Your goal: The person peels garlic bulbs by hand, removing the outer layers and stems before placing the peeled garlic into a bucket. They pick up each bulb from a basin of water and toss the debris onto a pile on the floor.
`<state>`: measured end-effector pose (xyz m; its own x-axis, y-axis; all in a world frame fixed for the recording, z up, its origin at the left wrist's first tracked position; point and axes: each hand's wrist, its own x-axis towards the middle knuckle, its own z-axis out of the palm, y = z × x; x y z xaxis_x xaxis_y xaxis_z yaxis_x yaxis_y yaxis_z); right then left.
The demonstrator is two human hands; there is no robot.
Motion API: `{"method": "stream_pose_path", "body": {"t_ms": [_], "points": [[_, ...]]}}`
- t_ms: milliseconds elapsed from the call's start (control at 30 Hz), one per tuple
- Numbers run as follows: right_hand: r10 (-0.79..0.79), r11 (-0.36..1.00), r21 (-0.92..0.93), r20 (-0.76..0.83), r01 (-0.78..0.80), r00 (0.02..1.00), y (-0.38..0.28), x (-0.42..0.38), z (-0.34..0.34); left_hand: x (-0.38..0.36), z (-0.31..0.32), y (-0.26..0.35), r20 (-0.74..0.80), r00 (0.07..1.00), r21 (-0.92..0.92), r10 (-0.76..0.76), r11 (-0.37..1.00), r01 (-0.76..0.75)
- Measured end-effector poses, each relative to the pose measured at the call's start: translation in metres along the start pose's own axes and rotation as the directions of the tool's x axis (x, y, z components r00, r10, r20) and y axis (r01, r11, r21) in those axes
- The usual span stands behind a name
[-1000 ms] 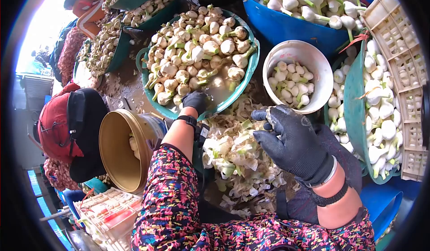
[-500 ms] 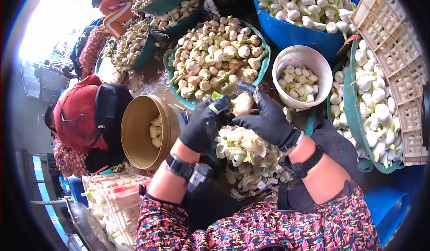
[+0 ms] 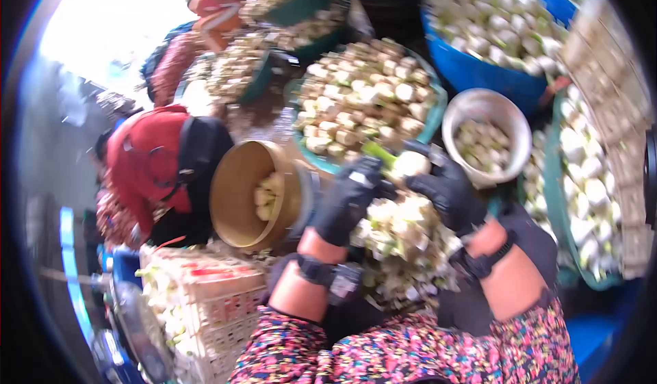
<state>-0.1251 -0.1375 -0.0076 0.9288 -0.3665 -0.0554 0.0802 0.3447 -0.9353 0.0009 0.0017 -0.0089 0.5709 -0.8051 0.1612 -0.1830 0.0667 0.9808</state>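
Note:
Between my two black-gloved hands is a whitish garlic bulb (image 3: 411, 165) with a green stem pointing up and left. My left hand (image 3: 352, 198) is closed around the stem side. My right hand (image 3: 448, 189) grips the bulb from the right, fingers curled over it. The picture is smeared by motion, so the fingertips are hard to make out. Right below the hands lies a heap of peeled garlic skins (image 3: 404, 237). Just beyond them stands a teal basin (image 3: 438, 120) full of untrimmed garlic bulbs.
A white bucket (image 3: 454, 127) of cleaned bulbs stands at right, a tan bucket (image 3: 226, 209) with a few pieces at left. Further around are a blue tub (image 3: 479, 72), a teal basin (image 3: 562, 178) and a plastic crate (image 3: 229, 315). A person in red (image 3: 140, 151) bends at left.
The view has swung, so the surroundings sit further right and lower. Both hands still hold the garlic bulb, whose green stem now shows more plainly.

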Motion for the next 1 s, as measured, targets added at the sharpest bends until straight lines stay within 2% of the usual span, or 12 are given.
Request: {"method": "stream_pose_path", "body": {"t_ms": [33, 67, 100, 167, 300, 367, 467, 533, 633, 700, 767, 1000], "points": [[-0.023, 1.0, -0.018, 0.012, 0.024, 1.0, 0.0, 0.0, 0.002, -0.001, -0.013, -0.014, 0.245, 0.901, 0.514, 0.357, 0.74, -0.433], [-0.048, 0.996, 0.07, 0.019, 0.046, 0.999, 0.009, 0.004, 0.003, -0.003, -0.009, -0.006, 0.035, 0.999, 0.082, 0.003, 0.997, -0.006], [-0.054, 0.987, 0.152, 0.008, 0.052, 0.999, 0.017, 0.005, 0.005, -0.005, 0.001, -0.001, 0.022, 0.925, -0.451, -0.38, 0.822, 0.348], [-0.082, 0.986, 0.145, -0.005, 0.082, 0.997, 0.027, 0.007, 0.004, -0.002, 0.003, 0.001, 0.037, 0.894, -0.547, -0.446, 0.74, 0.392], [0.175, 0.873, 0.447, 0.087, -0.195, 0.981, 0.017, 0.004, 0.008, -0.006, -0.004, -0.013, 0.05, 0.929, -0.441, -0.366, 0.826, 0.349], [0.406, 0.683, 0.589, 0.187, -0.433, 0.895, 0.03, 0.006, -0.002, -0.007, -0.009, -0.029, -0.042, 0.977, 0.017, -0.209, 0.978, 0.21], [0.552, 0.513, 0.516, 0.414, -0.686, 0.724, 0.027, -0.006, 0.001, -0.007, -0.008, -0.032, 0.065, 0.995, -0.061, -0.077, 0.995, 0.081], [0.503, 0.557, 0.602, 0.304, -0.573, 0.809, 0.021, -0.005, 0.011, -0.011, 0.003, -0.022, 0.065, 0.998, -0.271, -0.012, 0.962, 0.029], [0.339, 0.523, 0.714, 0.327, -0.466, 0.882, 0.016, 0.006, -0.004, -0.01, -0.014, -0.028, 0.072, 0.926, -0.343, -0.369, 0.863, 0.371], [0.292, 0.581, 0.725, 0.238, -0.37, 0.926, 0.014, 0.001, -0.014, -0.008, -0.012, -0.009, 0.0, 0.805, 0.016, -0.593, 0.805, 0.593], [0.202, 0.711, 0.649, 0.183, -0.272, 0.962, 0.015, 0.008, -0.018, -0.015, -0.002, -0.013, 0.04, 0.95, 0.138, -0.311, 0.943, 0.303], [-0.024, 0.976, 0.218, -0.038, 0.032, 0.999, -0.001, 0.008, -0.01, -0.009, -0.008, 0.013, 0.005, 0.942, -0.023, -0.335, 0.942, 0.335]]}}
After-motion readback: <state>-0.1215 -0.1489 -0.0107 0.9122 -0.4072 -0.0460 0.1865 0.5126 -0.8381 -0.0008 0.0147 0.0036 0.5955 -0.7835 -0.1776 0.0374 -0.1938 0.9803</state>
